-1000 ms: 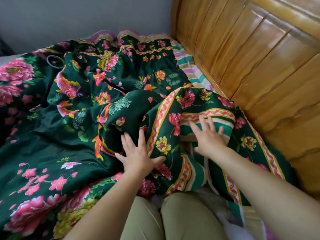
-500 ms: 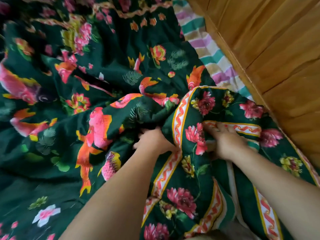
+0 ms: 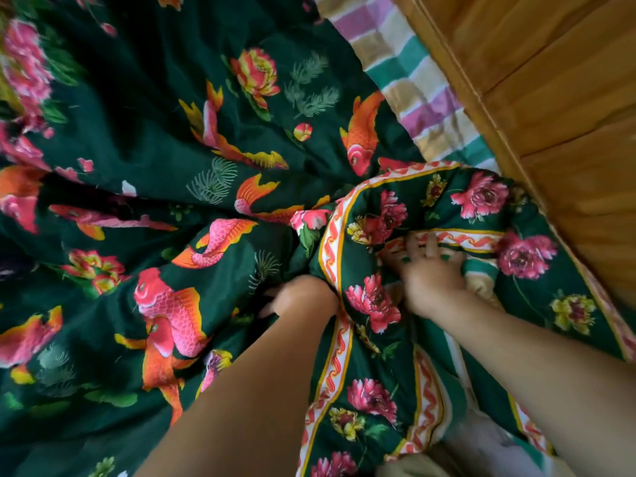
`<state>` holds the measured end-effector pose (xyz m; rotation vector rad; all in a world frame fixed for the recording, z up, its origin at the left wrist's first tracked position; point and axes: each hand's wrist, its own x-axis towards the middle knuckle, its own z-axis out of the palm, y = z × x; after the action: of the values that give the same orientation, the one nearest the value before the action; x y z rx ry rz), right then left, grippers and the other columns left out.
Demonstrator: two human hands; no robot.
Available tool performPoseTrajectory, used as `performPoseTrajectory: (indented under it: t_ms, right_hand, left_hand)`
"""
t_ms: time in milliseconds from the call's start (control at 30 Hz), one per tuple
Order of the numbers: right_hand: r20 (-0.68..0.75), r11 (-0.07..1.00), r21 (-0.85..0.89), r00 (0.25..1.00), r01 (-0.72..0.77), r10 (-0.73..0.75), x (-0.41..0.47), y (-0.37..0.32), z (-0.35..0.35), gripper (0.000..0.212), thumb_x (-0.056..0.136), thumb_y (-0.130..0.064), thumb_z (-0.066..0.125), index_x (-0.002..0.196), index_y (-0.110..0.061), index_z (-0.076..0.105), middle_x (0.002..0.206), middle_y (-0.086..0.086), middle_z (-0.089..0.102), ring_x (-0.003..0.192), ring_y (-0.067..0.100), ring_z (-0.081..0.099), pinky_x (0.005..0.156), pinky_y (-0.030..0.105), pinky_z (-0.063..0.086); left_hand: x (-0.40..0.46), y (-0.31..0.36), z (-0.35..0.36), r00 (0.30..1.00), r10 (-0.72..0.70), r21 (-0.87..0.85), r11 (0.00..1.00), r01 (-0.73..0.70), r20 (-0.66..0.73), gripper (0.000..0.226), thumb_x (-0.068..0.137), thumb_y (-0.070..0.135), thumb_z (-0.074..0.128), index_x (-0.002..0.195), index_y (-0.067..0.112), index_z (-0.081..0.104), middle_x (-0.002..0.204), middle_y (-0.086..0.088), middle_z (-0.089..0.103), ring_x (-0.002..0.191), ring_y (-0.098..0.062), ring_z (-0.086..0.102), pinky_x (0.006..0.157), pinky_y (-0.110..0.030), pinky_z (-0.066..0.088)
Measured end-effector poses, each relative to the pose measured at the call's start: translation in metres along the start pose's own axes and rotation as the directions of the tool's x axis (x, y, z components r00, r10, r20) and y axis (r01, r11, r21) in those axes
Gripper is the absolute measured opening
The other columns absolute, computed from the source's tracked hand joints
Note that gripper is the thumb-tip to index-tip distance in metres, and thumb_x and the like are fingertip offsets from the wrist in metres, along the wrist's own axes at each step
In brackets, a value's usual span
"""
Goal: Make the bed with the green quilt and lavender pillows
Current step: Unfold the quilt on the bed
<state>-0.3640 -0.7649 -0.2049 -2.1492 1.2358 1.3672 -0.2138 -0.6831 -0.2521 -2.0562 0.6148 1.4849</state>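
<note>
The green quilt (image 3: 165, 142), printed with goldfish and pink flowers and edged with a red-and-white wavy band, lies rumpled over most of the view. My left hand (image 3: 303, 297) is pushed into a fold near the centre, its fingers closed on the fabric and mostly hidden. My right hand (image 3: 430, 273) grips the folded-over border of the quilt just to the right, its fingers curled under the wavy band. No lavender pillow is in view.
A striped bedsheet (image 3: 416, 94) in pink, green and beige shows at the upper right beside the wooden headboard (image 3: 550, 80). My knees in khaki trousers (image 3: 413, 468) sit at the bottom edge.
Both hands went from open on the quilt to closed on its fabric. The view has dropped and moved closer to the quilt, and the wall has left the frame.
</note>
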Motion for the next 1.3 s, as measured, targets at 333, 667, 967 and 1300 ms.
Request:
performPoseTrajectory:
  t_ms: [333, 667, 967, 1300]
  right_hand:
    - [0.023, 1.000, 0.017, 1.000, 0.002, -0.002, -0.004, -0.004, -0.008, 0.058, 0.099, -0.034, 0.037, 0.149, -0.040, 0.008, 0.159, 0.011, -0.011, 0.143, 0.044, -0.014, 0.106, 0.071, 0.013]
    - [-0.117, 0.995, 0.043, 0.990, 0.084, -0.079, 0.007, 0.013, 0.008, 0.061, 0.093, -0.034, 0.049, 0.146, -0.044, 0.021, 0.157, 0.004, 0.009, 0.143, 0.039, 0.007, 0.100, 0.073, 0.022]
    - [-0.273, 0.875, 0.411, 0.950, 0.256, -0.149, -0.083, 0.034, 0.055, 0.042, 0.089, -0.040, 0.046, 0.130, -0.035, 0.053, 0.141, 0.007, 0.048, 0.124, 0.030, 0.049, 0.101, 0.038, 0.043]
    - [-0.310, 0.645, 0.694, 0.941, 0.320, -0.133, -0.203, 0.102, 0.151, 0.034, 0.091, -0.013, 0.051, 0.120, -0.030, 0.060, 0.118, -0.001, 0.064, 0.106, 0.020, 0.058, 0.086, 0.028, 0.045]
  left_hand:
    - [-0.005, 0.011, 0.003, 0.992, -0.119, 0.045, 0.992, 0.121, -0.041, 0.067, 0.088, 0.035, 0.049, 0.146, 0.010, 0.027, 0.153, -0.019, 0.023, 0.141, -0.046, 0.011, 0.105, -0.070, 0.019]
    - [-0.048, -0.022, 0.027, 0.908, 0.091, -0.041, 0.992, -0.118, -0.409, 0.058, 0.095, 0.028, 0.036, 0.150, 0.025, 0.015, 0.152, -0.027, 0.009, 0.138, -0.043, 0.017, 0.105, -0.059, 0.029]
    - [-0.165, -0.016, 0.102, 0.857, 0.339, -0.647, 0.562, -0.516, -0.389, 0.122, 0.068, 0.038, 0.076, 0.149, 0.030, -0.015, 0.154, -0.019, -0.002, 0.143, -0.036, 0.012, 0.115, -0.040, 0.025]
    - [-0.219, -0.035, 0.162, 0.753, 0.252, -0.295, 0.809, -0.508, -0.608, 0.071, 0.085, 0.027, 0.065, 0.144, 0.019, 0.027, 0.127, -0.013, 0.060, 0.115, -0.032, 0.056, 0.088, -0.031, 0.043]
